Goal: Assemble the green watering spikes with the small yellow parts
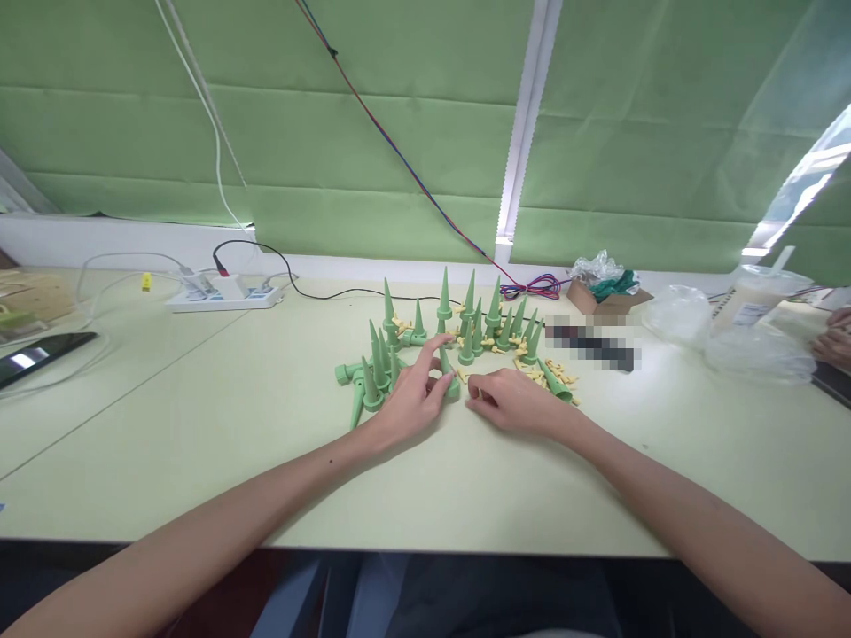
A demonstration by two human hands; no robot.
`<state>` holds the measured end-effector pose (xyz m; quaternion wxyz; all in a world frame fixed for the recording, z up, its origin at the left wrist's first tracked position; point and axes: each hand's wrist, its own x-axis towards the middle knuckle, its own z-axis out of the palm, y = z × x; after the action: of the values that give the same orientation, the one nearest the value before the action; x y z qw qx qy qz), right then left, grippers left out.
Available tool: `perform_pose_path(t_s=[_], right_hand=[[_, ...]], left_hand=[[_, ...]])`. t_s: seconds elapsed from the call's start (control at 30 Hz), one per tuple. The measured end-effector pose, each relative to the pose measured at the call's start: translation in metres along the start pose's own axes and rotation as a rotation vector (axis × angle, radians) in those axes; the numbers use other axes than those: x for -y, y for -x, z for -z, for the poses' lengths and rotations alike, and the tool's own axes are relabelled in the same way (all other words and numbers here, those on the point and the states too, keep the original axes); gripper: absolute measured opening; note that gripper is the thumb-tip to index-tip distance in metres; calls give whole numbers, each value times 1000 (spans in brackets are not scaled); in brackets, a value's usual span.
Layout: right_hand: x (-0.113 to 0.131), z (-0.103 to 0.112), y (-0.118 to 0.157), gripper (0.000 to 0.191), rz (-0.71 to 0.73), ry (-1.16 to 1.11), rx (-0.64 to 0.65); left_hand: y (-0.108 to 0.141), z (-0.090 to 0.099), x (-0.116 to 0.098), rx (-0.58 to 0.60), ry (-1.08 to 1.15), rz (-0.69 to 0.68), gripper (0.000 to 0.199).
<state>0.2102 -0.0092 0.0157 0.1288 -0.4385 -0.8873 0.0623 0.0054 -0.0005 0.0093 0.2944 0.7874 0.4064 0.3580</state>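
My left hand (420,390) has its thumb and fingers around an upright green plastic spike (448,376), with the index finger stretched past it. Just to its right, my right hand (509,400) is closed, fingers curled and fingertips low over the table; whatever they may hold is hidden. Behind my hands stand several more green spikes (444,297), pointed end up. Small yellow plastic pieces (551,370) lie scattered among them. A green spike (556,381) rests on its side beyond my right wrist. Left of my left hand, other green spikes (357,403) lie or stand in a cluster.
A white power strip (226,299) with plugs and a phone (41,356) are on the left. At the back right are a small cardboard box (608,301), coiled red-blue wire (538,286) and a bagged drink cup (751,306). Another person's hands (834,341) show at the right edge.
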Motion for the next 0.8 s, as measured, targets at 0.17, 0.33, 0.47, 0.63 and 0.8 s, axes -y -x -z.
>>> perform_pose_path(t_s=[0.17,0.33,0.47,0.63,0.8], right_hand=[[-17,-2,-8,18,-240,88,-110],[-28,-4,-14,17,-345,177,-104],[-26,-6,-15,13,-368,211,-120],[-15,-9,-16,21,-290,145,-226],[-8,-10,-16,23,-71,80,-193]], left_hand=[[0,-1,2,62,-17,-13,55],[-1,-2,1,42,-3,16,60],[-2,-4,3,26,10,32,45],[-3,-2,4,14,-19,41,18],[-4,0,0,10,-82,11,21]])
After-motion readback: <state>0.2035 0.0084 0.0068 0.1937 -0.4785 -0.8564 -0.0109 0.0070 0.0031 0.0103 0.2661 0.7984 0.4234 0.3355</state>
